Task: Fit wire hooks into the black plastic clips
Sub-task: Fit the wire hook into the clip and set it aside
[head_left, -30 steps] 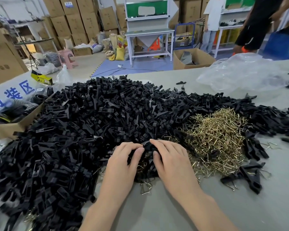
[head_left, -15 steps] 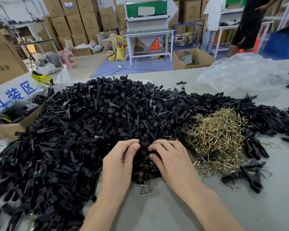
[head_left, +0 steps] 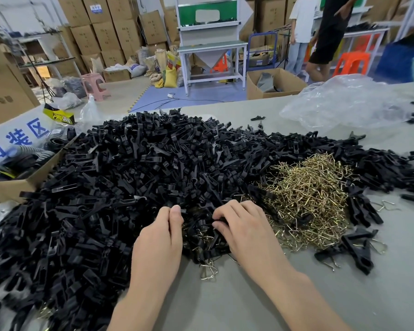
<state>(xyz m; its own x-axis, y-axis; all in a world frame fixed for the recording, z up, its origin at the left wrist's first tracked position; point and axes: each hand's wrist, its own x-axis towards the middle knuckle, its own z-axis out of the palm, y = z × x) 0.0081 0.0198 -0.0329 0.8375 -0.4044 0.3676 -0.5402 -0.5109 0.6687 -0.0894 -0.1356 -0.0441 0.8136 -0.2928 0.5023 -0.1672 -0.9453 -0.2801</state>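
A big heap of black plastic clips (head_left: pixel 134 168) covers the left and middle of the grey table (head_left: pixel 225 306). A smaller mound of brass-coloured wire hooks (head_left: pixel 306 187) lies to its right. My left hand (head_left: pixel 159 242) and my right hand (head_left: pixel 246 232) sit close together at the heap's near edge. Both have their fingers curled onto a black clip (head_left: pixel 201 225) in a small cluster of clips with hooks. The fingertips are partly hidden among the clips. One loose wire hook (head_left: pixel 208 271) lies just in front of the cluster.
A few clips fitted with hooks (head_left: pixel 354 249) lie at the right. An open cardboard box (head_left: pixel 10 189) stands at the left table edge. A crumpled clear plastic bag (head_left: pixel 344 103) lies at the back right. Two people (head_left: pixel 330 32) stand beyond the table.
Both hands have shifted slightly away from me into the heap's edge, and the fingers have curled tighter. A person in the background has walked to the left.
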